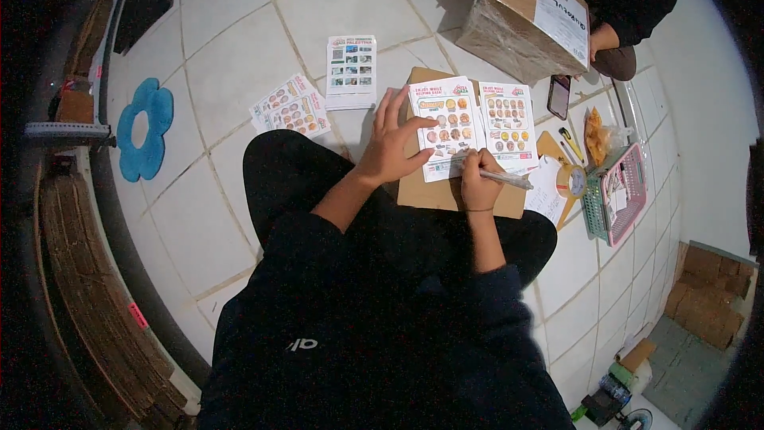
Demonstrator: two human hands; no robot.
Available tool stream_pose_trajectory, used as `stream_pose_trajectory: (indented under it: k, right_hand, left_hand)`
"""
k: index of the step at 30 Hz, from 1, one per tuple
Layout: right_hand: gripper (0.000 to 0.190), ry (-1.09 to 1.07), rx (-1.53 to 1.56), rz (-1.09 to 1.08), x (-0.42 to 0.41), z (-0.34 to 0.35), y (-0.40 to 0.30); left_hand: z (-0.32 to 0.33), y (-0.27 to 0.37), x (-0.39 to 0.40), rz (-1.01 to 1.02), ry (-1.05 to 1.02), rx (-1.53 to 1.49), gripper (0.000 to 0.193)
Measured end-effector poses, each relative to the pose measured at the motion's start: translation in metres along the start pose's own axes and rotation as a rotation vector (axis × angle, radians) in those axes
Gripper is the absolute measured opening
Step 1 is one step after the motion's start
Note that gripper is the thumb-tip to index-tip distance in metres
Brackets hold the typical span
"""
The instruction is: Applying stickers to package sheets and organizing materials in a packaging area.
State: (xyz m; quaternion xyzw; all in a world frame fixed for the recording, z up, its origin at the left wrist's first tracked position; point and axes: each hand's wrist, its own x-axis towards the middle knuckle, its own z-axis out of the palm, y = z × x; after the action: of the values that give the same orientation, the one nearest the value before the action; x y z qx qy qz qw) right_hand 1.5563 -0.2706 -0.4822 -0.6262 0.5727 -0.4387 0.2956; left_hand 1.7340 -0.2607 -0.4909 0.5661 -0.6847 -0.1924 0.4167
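Note:
In the head view, my right hand [482,184] grips a silver-coloured pen [507,178] at the lower right of a printed leaflet [452,108]. The writing tip is hidden by my fingers. My left hand [391,146] rests with fingers spread, the thumb and index finger on the leaflet's left part. Partly beneath it, to the right, lies another printed leaflet [512,108]. Both sit on a flat brown cardboard piece [418,194] across my crossed legs. Beyond my left hand lie a neat stack of leaflets [351,86] and a fanned pile [291,106] on the tiled floor.
Another person's hand [604,39] steadies a plastic-wrapped cardboard box [513,30] ahead. To the right are a phone [558,97], a yellow cutter knife [571,144], a tape roll [571,181] and a plastic basket [597,215]. A blue flower-shaped mat [132,158] lies left.

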Motion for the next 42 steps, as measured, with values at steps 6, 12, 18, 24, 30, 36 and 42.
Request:
stream_pose_trajectory:
  k: [6, 12, 18, 24, 30, 36, 42]
  right_hand:
    - [0.032, 0.134, 0.151, 0.060, 0.004, -0.004, 0.001]
    - [0.029, 0.237, 0.050, 0.267, 0.014, -0.027, -0.012]
    - [0.032, 0.059, -0.182, 0.057, 0.021, -0.025, -0.016]
    - [0.040, -0.104, 0.208, 0.231, 0.037, -0.050, -0.020]
    - [0.032, 0.143, 0.115, 0.158, 0.068, -0.088, 0.001]
    - [0.033, 0.245, -0.496, -0.019, 0.060, -0.078, 0.004]
    - [0.018, -0.250, 0.451, 0.144, 0.015, -0.020, -0.009]
  left_hand:
    - [-0.001, 0.001, 0.000, -0.001, -0.005, 0.011, 0.037]
    - [-0.001, -0.001, -0.001, 0.007, 0.020, 0.008, 0.029]
    - [-0.006, 0.001, 0.000, 0.088, 0.026, 0.014, 0.028]
    - [-0.008, 0.004, -0.001, 0.081, 0.015, -0.007, 0.042]
    - [-0.004, 0.000, 0.000, 0.024, -0.011, 0.058, 0.046]
    - [-0.001, -0.001, 0.000, -0.028, -0.023, 0.002, 0.042]
    - [0.000, 0.001, 0.001, -0.062, -0.029, 0.017, 0.043]
